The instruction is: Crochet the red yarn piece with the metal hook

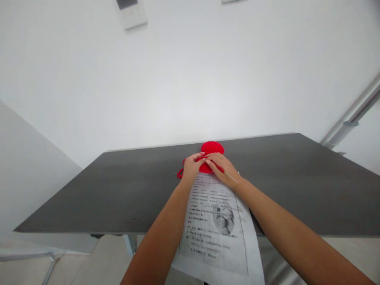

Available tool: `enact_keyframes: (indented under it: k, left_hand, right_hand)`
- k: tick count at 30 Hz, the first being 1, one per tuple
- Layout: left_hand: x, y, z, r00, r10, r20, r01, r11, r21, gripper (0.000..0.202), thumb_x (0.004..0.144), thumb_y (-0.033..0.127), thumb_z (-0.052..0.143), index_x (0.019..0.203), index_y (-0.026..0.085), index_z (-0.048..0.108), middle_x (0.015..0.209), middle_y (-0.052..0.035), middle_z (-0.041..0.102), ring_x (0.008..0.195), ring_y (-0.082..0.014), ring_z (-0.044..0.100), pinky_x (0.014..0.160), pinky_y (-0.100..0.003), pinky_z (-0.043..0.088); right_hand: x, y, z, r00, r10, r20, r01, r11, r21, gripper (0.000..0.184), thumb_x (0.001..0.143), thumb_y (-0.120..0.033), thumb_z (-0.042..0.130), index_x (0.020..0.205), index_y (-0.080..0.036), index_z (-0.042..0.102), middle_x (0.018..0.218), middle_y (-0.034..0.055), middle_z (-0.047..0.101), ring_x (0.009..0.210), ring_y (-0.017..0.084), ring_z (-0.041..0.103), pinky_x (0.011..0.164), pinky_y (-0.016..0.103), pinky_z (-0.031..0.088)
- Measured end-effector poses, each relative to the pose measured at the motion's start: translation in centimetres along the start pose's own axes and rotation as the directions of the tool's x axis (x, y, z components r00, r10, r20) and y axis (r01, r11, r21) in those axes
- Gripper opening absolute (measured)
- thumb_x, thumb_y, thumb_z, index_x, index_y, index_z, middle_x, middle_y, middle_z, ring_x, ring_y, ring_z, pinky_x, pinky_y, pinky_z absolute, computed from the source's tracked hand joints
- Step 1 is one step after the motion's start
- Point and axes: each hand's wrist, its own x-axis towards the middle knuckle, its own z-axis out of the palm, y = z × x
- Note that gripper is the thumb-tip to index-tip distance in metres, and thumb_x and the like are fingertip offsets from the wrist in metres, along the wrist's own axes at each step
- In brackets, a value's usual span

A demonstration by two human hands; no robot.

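My left hand [192, 165] is closed, its thumb and fingertips pinching red yarn [180, 173] that trails in loops at its left side. In my right hand [224, 168] is a thin crochet hook [230, 176] with a red grip, its pale shaft pointing back toward the wrist. The fingertips of both hands meet close together, and the yarn between them is too small to make out fully. Just behind them sits a red ball of yarn [212, 147]. More red yarn or fabric shows beneath the fingers, partly hidden by them.
A printed paper sheet [204, 237] with text and an oval picture lies under my forearms and hangs over the front edge of the dark table [142, 190]. The table's back edge meets a white wall [178, 79]. A metal pipe [366, 105] runs at the right.
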Motion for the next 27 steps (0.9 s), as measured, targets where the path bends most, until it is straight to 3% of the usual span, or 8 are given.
enact_keyframes:
  k: [10, 18, 27]
  left_hand:
    - [0.27, -0.07, -0.06, 0.998, 0.032, -0.047, -0.024, 0.987, 0.159, 0.022, 0.063, 0.009, 0.069, 0.083, 0.016, 0.073, 0.093, -0.0085, 0.073, 0.096, -0.0228, 0.064, 0.095, -0.037, 0.045]
    - [0.07, 0.43, 0.01, 0.999, 0.024, -0.035, -0.018, 0.985, 0.172, 0.023, 0.063, 0.010, 0.068, 0.086, 0.014, 0.073, 0.095, -0.0102, 0.072, 0.092, -0.0226, 0.066, 0.090, -0.037, 0.048]
    - [0.27, 0.42, -0.39, 0.996, 0.062, -0.057, -0.048, 0.975, 0.216, 0.024, 0.066, 0.008, 0.065, 0.087, 0.015, 0.073, 0.092, -0.0081, 0.073, 0.089, -0.0197, 0.065, 0.090, -0.035, 0.048]
  right_hand:
    - [-0.16, 0.52, 0.07, 1.000, 0.022, -0.020, -0.022, 0.999, 0.034, 0.025, 0.094, -0.035, 0.043, 0.092, -0.024, 0.065, 0.099, 0.0077, 0.070, 0.097, 0.023, 0.062, 0.090, 0.042, 0.047]
    - [-0.16, 0.23, -0.33, 0.997, 0.077, 0.015, -0.079, 0.992, 0.098, 0.023, 0.093, -0.033, 0.045, 0.094, -0.022, 0.065, 0.104, 0.0089, 0.069, 0.100, 0.022, 0.062, 0.094, 0.040, 0.046]
    - [-0.08, 0.17, -0.20, 0.985, 0.170, -0.015, -0.168, 0.981, 0.102, 0.015, 0.089, -0.028, 0.050, 0.092, -0.020, 0.062, 0.096, 0.0068, 0.068, 0.091, 0.020, 0.062, 0.085, 0.035, 0.046]
